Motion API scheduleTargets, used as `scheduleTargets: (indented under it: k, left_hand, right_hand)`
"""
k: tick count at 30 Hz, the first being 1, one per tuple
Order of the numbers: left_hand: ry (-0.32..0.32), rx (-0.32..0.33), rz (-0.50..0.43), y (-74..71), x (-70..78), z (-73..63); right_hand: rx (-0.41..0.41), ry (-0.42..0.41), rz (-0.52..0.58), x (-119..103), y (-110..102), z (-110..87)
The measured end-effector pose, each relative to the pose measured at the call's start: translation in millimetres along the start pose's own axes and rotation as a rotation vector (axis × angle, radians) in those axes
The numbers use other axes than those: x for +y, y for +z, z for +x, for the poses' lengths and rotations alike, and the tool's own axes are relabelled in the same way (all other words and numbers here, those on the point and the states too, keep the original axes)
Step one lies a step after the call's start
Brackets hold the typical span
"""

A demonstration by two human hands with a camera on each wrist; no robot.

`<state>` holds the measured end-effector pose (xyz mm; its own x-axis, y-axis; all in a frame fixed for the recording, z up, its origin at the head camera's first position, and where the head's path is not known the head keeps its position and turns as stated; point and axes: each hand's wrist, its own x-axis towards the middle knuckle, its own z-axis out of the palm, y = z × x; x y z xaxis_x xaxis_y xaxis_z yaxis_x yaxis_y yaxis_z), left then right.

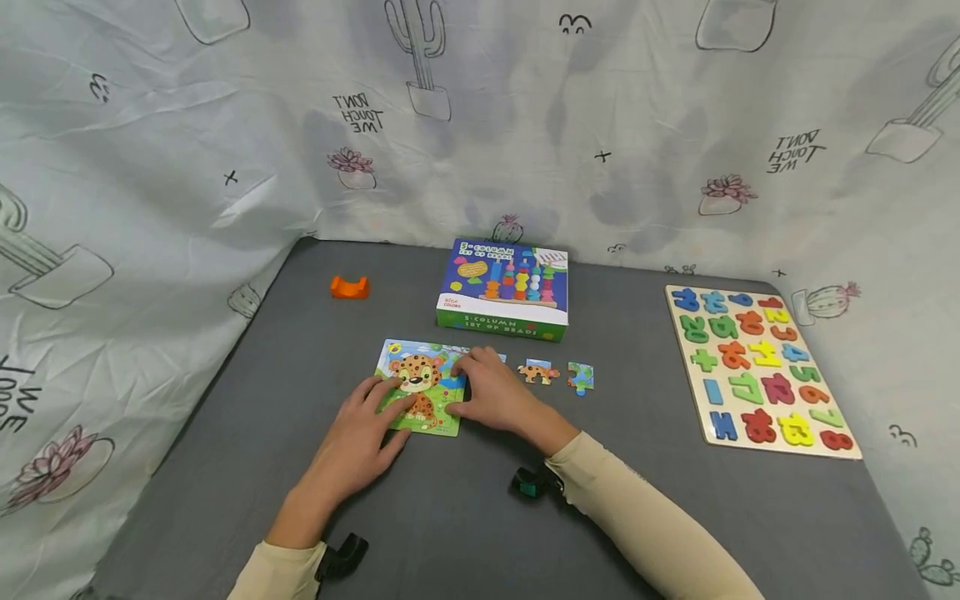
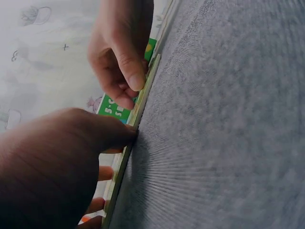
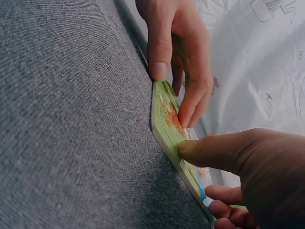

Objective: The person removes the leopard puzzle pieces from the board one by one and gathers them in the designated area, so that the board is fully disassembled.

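A leopard jigsaw puzzle [image 1: 422,408] lies flat on the grey table, a cartoon leopard on a green and blue ground. My left hand [image 1: 363,437] reaches over its left side, fingers spread across the picture and thumb at the near edge. At the right side, my right hand [image 1: 498,392] touches the puzzle; in the right wrist view its thumb [image 3: 190,150] presses the face near the edge, with the other fingers farther along. Part of that side is hidden under the hand. Two loose puzzle pieces, one leopard-spotted [image 1: 538,372] and one blue-green [image 1: 581,377], lie farther right.
Behind the puzzle stands a bead-set box [image 1: 502,287]. An orange curved block [image 1: 349,287] is at the back left. On the right lies a wooden board [image 1: 761,375] with coloured letters and numbers. A printed cloth [image 1: 487,125] hangs behind the table.
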<state>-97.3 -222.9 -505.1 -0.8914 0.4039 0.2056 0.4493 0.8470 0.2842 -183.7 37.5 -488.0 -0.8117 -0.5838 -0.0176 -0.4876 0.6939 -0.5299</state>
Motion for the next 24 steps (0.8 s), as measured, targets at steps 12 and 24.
scheduleTargets:
  k: [12, 24]
  left_hand:
    - [0.0, 0.029, -0.007, 1.6, -0.5, 0.0]
    - [0.013, 0.029, -0.035, -2.6, 1.2, -1.2]
  right_hand:
    - [0.03, -0.029, 0.051, 1.1, -2.4, 2.9]
    - [0.034, -0.093, -0.027, 1.4, -2.5, 0.0]
